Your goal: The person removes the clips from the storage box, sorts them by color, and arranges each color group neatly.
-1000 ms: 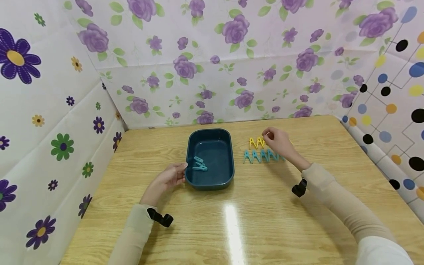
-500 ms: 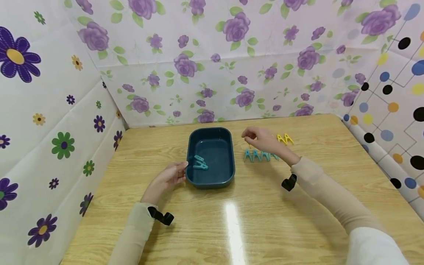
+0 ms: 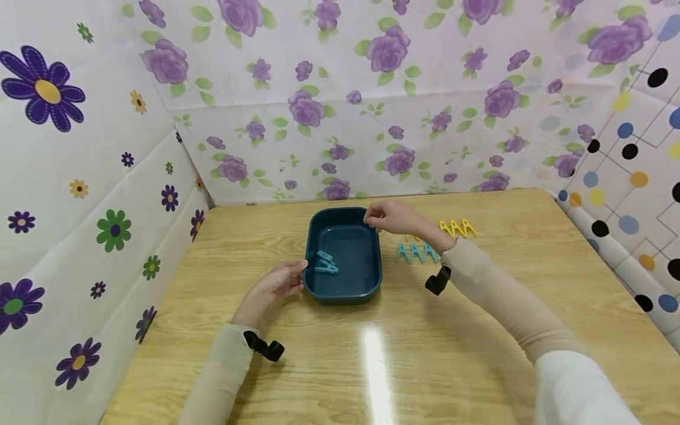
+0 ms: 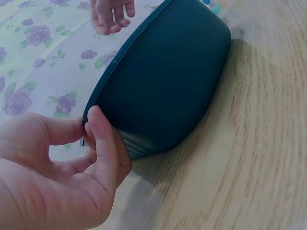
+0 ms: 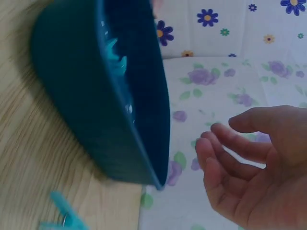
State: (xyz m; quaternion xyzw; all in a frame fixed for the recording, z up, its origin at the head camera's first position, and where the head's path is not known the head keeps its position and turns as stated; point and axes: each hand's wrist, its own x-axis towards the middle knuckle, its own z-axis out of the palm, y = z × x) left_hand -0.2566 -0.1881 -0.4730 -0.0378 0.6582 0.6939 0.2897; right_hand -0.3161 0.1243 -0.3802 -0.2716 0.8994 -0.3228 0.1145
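Observation:
In the head view my left hand [image 3: 276, 285] grips the left rim of a dark teal plastic basin [image 3: 349, 293]. Thumb and fingers pinch that rim in the left wrist view. Several light-blue clothespins [image 3: 327, 268] lie in the left part of the basin. My right hand [image 3: 394, 217] is above the basin's far right rim, fingers loosely bent and nothing visible between them in the right wrist view. Beyond its wrist stands a row of yellow clothespins [image 3: 455, 228], partly covered by the forearm. A row of light-blue clothespins [image 3: 417, 253] stands nearer, also partly hidden.
A wooden table [image 3: 319, 360] carries everything, with a bright light reflection near its front. Flower-patterned sheeting [image 3: 350, 136] closes off the back and left, and dotted sheeting [image 3: 632, 195] the right. Each wrist wears a black camera mount [image 3: 438, 280].
My right hand has moved left, from above the yellow clothespins to over the basin's right rim, uncovering yellow clothespins on the right. My left hand stays on the basin's rim.

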